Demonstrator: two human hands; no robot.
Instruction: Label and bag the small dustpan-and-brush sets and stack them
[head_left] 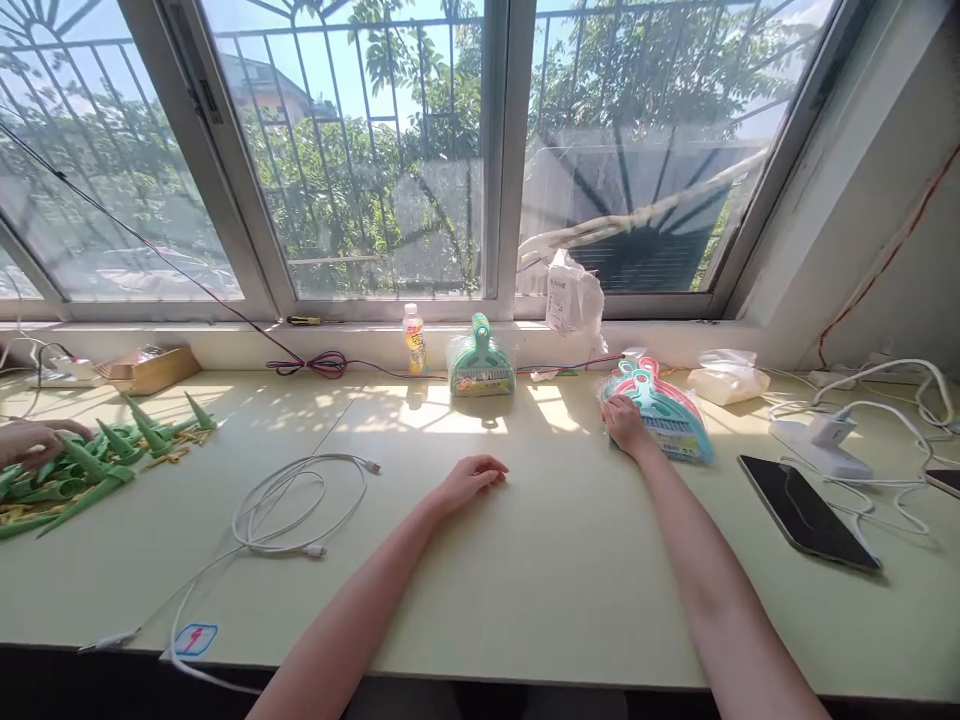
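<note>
My right hand [624, 423] reaches to the right and grips the left edge of a stack of mini dustpan and brush sets [671, 418], teal and pink, in clear plastic wrap. Its fingertips are partly hidden against the wrap. My left hand [471, 482] rests on the pale table [540, 580], empty, with its fingers loosely bent and apart. Beyond it, a green dustpan and brush set [481, 365] stands upright by the window wall, apart from both hands.
Coiled white cable [300, 545] lies left of my left arm. At far left, another person's hand [34, 440] touches green cone-shaped pieces [112, 445]. A bottle [414, 340] stands at the back. A phone [806, 512], charger [831, 428] and tissue pack [727, 378] lie on the right.
</note>
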